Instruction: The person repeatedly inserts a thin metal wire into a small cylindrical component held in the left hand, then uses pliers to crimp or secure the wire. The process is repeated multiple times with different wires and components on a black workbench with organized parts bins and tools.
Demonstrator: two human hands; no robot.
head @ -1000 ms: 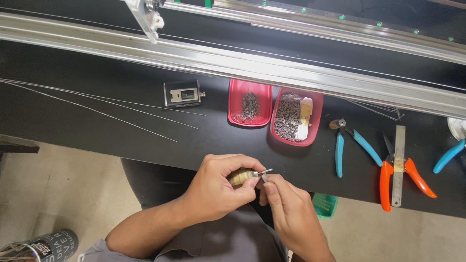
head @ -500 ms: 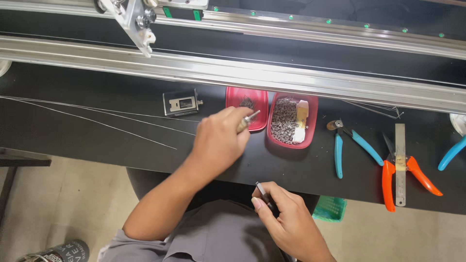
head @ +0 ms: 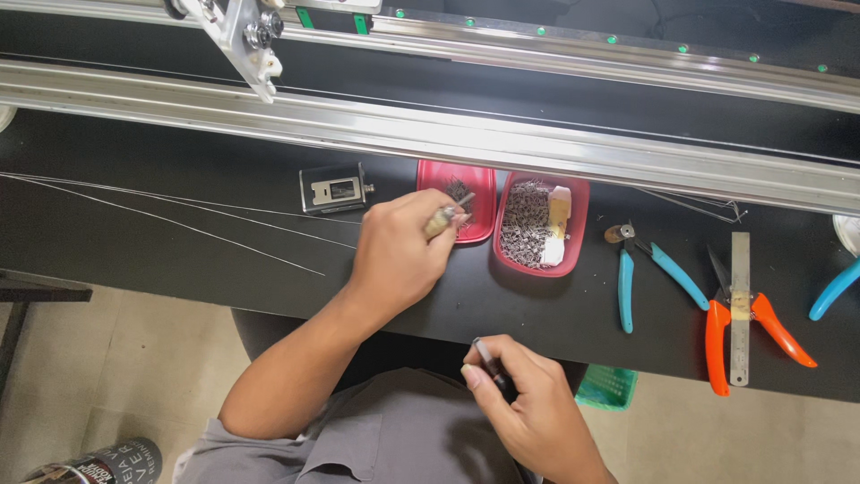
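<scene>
My left hand (head: 399,251) is out over the black bench (head: 224,269), fingers closed around a small brass-handled tool (head: 445,218). Its metal tip sits at the near edge of the left red tray (head: 479,179), right over the little pile of small dark parts (head: 460,191) inside. Can't tell if the tip actually touches them.

My right hand (head: 528,408) is back near my body, below the bench edge, thumb and fingers pinching a thin dark pin-like piece (head: 485,355) that points up and left (too small to tell what it is exactly).

The two hands are well apart.

Second red tray (head: 573,260) sits just beside the first, touching or nearly so, full of small metal parts with a yellow-and-white item (head: 557,224) lying in it.

Left of the trays: a small dark rectangular device (head: 333,188), then long thin wires (head: 179,220) running across the bench.

Right of the trays: blue-handled pliers (head: 649,269), orange-handled cutters (head: 761,323) with a steel ruler (head: 739,305) lying across them, another blue handle (head: 835,289) at the edge of view.

Aluminium rail (head: 537,148) runs along the back.
</scene>
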